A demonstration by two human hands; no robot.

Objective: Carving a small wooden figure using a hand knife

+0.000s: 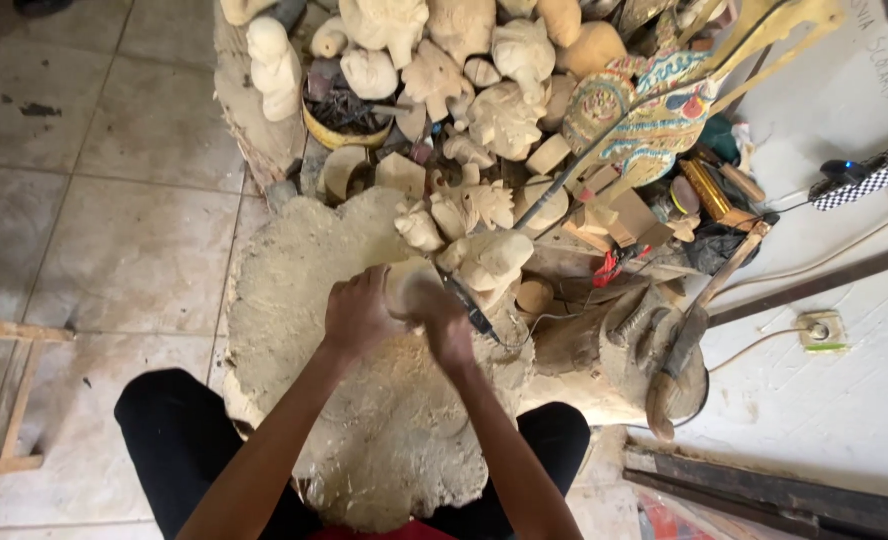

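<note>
The left hand is closed around a small pale block of wood, pressing it down on a big flat tree stump dusted with shavings; the right hand is closed on a dark-handled carving tool, whose handle sticks out to the right and away from the fingers, its tip hidden against the block; the two hands touch each other over the wood, near the middle of the scene. The block sits at the far right part of the stump top, just near a heap of unfinished pale carvings that fills the far side; among them a small carved figure stands at the far left of the heap, and a yellow bowl of dark bits lies beside it. To the right of the heap leans a painted flat puppet in blue, red and gold with long sticks; nearer on the right a wooden mallet rests on a lump of wood; further right a wall socket with a cable lies on the white floor. The person's black trousers show on both sides of the stump; grey floor tiles spread to the left, with a wooden frame at the left edge.
</note>
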